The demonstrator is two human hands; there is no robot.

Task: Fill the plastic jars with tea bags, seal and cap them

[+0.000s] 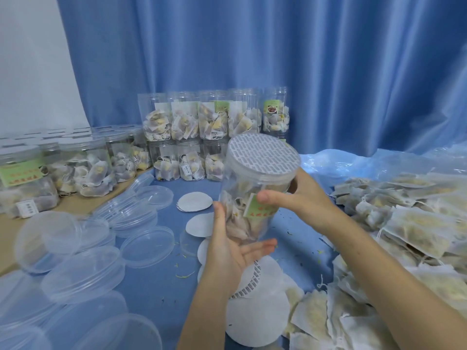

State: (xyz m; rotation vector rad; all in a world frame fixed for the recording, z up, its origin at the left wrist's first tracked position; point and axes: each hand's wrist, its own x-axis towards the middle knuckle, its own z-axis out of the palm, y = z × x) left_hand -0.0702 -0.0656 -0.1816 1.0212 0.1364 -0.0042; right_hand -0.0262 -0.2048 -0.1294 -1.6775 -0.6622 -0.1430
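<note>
Capped jar up in both hands, tilted, lid leaning toward the camera.

The tea-bag jar [252,195] looks light, smooth and slightly squashy; right hand [300,195] wraps its upper wall below the lid [262,157], left hand [232,246] cradles the base with near-straight fingers, held above the blue table [156,281].

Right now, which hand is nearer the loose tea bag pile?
Right. The right hand grips the jar on the side facing the tea bag pile; the left hand supports the jar's bottom, farther from the pile.
</note>
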